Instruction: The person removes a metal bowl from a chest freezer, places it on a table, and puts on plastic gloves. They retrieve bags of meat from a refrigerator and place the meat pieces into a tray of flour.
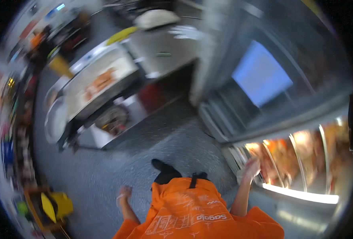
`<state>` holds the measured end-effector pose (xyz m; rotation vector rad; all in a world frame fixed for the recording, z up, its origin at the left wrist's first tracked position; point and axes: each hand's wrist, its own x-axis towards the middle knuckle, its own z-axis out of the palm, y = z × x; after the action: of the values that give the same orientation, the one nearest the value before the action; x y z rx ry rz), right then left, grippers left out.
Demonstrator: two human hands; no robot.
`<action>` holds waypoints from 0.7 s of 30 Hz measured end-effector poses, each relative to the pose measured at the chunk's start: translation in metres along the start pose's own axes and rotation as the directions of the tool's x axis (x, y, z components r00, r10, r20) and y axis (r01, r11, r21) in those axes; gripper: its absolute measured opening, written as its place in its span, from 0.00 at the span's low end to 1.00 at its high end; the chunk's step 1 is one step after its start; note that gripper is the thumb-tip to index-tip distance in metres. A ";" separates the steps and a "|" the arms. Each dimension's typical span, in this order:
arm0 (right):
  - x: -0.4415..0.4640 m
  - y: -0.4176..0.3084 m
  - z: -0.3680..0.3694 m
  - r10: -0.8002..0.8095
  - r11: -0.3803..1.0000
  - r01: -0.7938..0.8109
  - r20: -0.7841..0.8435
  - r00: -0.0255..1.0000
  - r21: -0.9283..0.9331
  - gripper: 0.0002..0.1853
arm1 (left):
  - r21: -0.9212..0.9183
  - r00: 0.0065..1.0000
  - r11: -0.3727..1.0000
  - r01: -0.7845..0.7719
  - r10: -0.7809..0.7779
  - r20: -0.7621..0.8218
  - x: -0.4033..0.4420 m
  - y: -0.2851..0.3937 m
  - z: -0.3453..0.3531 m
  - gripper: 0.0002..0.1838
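Observation:
My left hand (124,192) hangs low over the grey floor, beside the orange shirt I wear. It is small and blurred, touches nothing that shows, and its fingers cannot be made out. My right hand (251,167) is raised at the near edge of a lit display cabinet (301,193). Blur hides whether it grips the frame there or only lies in front of it. Behind the glowing edge are orange-brown goods (282,153) on several shelves, too smeared to name.
A large metal-framed glass panel (224,107) with a bluish sheet (262,75) stands at right. Ahead is a counter (164,49) with a pale tray (118,59) holding orange-brown pieces. A round white container (57,119) stands left, a yellow bag (62,205) lower left. Grey floor (160,131) lies between.

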<state>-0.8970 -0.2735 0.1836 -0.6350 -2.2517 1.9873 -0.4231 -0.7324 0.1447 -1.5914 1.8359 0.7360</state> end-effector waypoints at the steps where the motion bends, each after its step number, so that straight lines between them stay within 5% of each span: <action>1: -0.021 0.026 0.051 0.030 0.997 -0.023 0.103 0.994 -0.074 0.19 | 0.040 0.986 0.999 -0.006 -0.001 0.168 0.023 -0.002 -0.018 0.28; 3: -0.072 0.044 0.181 0.376 0.815 -0.477 0.327 0.867 0.328 0.24 | -0.061 0.977 0.976 -0.210 0.207 -0.060 0.066 -0.034 -0.017 0.27; 5: -0.114 0.052 0.295 0.223 0.928 -0.364 0.670 0.708 0.075 0.31 | -0.168 0.948 0.945 -0.282 0.247 -0.202 0.093 -0.019 -0.050 0.26; 7: -0.182 -0.024 0.384 0.129 0.991 -0.101 0.818 0.561 -0.087 0.34 | -0.285 0.923 0.902 -0.323 0.235 -0.303 0.089 0.006 -0.088 0.26; 9: -0.228 -0.076 0.462 0.024 0.984 0.149 0.913 0.408 -0.093 0.36 | -0.373 0.873 0.819 -0.436 0.285 -0.395 0.094 0.029 -0.137 0.24; 12: -0.259 -0.117 0.546 -0.094 0.973 0.227 0.972 0.215 0.044 0.35 | -0.545 0.809 0.601 -0.585 0.387 -0.442 0.078 0.064 -0.235 0.22; 16: -0.294 -0.196 0.626 -0.198 0.930 0.344 0.966 0.166 0.132 0.30 | -0.768 0.717 0.077 -0.636 0.428 -0.550 0.088 0.097 -0.349 0.22; 20: -0.271 -0.200 0.748 -0.067 0.943 0.332 0.976 0.209 -0.006 0.23 | -0.754 0.740 0.083 -0.652 0.285 -0.609 0.151 0.122 -0.468 0.24; 21: -0.262 -0.192 0.780 0.041 0.918 0.373 0.970 0.239 -0.131 0.24 | -0.706 0.780 0.335 -0.624 0.212 -0.589 0.192 0.125 -0.493 0.26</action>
<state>-0.9567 -1.1084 0.3000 1.3060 -3.0517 2.0993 -0.6062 -1.2066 0.3360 -1.9370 2.4139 2.0587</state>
